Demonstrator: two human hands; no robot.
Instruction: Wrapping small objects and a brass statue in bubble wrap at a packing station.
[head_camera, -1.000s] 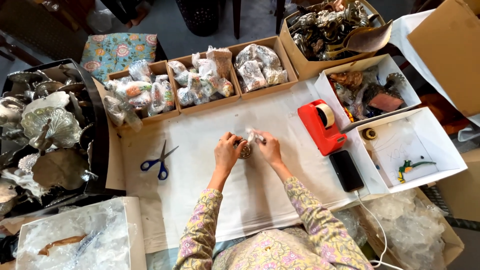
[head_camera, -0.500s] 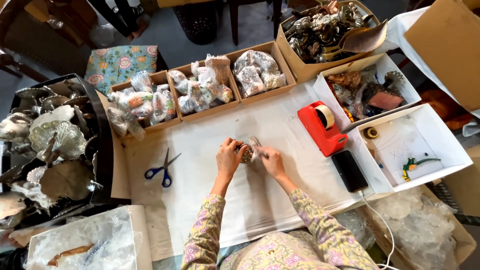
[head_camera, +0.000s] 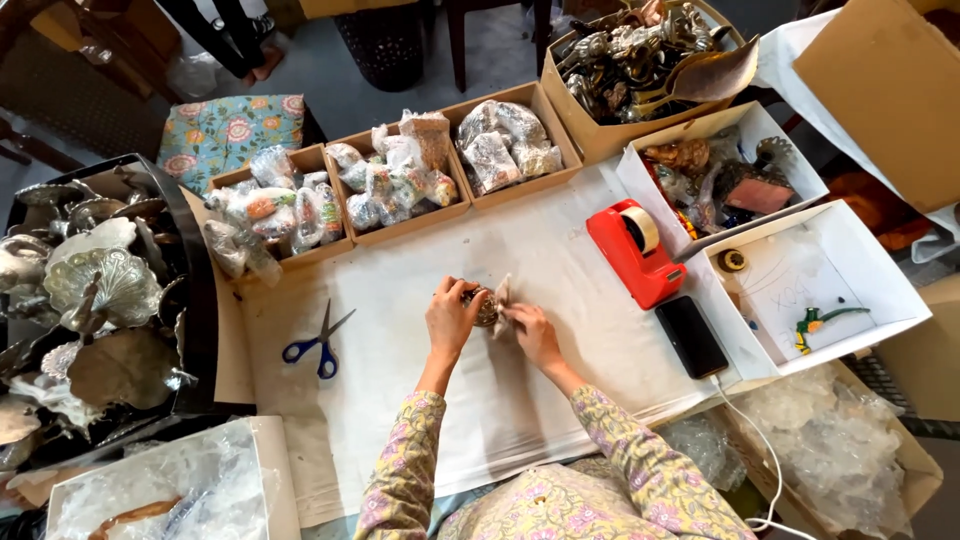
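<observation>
My left hand (head_camera: 452, 318) grips a small round brownish metal ornament (head_camera: 484, 306) over the white paper sheet (head_camera: 430, 400) on the table. My right hand (head_camera: 530, 332) pinches a bit of clear plastic wrap (head_camera: 501, 293) against the ornament's right side. Both hands meet at the middle of the sheet. Most of the ornament is hidden by my fingers.
Blue-handled scissors (head_camera: 318, 344) lie to the left. A red tape dispenser (head_camera: 636, 252) and a black phone (head_camera: 691, 336) sit to the right. Three cardboard trays (head_camera: 400, 185) of wrapped items line the far edge. White boxes (head_camera: 820, 290) stand right; metal pieces (head_camera: 90, 300) fill a bin left.
The hands have stayed at the sheet's middle, working the wrap around the ornament. The view has shifted slightly; the things on the table have stayed where they were.
</observation>
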